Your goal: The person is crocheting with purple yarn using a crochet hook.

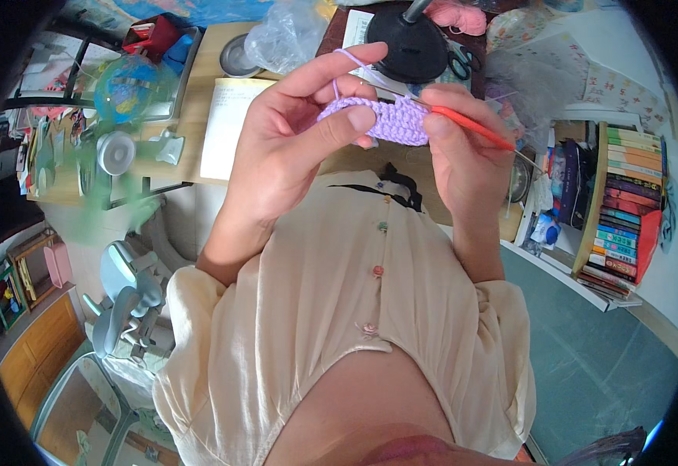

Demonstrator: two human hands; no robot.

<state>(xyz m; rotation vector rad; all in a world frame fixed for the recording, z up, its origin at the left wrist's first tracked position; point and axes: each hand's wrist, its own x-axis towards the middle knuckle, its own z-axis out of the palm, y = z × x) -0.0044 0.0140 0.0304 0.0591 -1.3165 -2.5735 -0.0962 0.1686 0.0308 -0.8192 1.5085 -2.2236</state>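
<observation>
A strip of lilac crochet [400, 125] is held up in front of my chest, above the desk's near edge. My left hand [292, 128] pinches its left part between thumb and fingers, and a strand of lilac yarn [347, 55] passes over the raised index finger. A crochet hook [472, 126] with an orange-red handle lies in my right hand [470, 145]. Its metal shaft points left along the top edge of the piece, its tip close to my left fingers. My right thumb also touches the right end of the crochet. Some fingers of both hands are hidden.
An open notebook [228, 128] with writing lies left on the wooden desk [193, 122]. Behind the hands are a black lamp base [407, 49], scissors [464, 61], a plastic bag [286, 38] and pink yarn [458, 16]. A bookshelf [621, 215] stands right, a globe [123, 87] left.
</observation>
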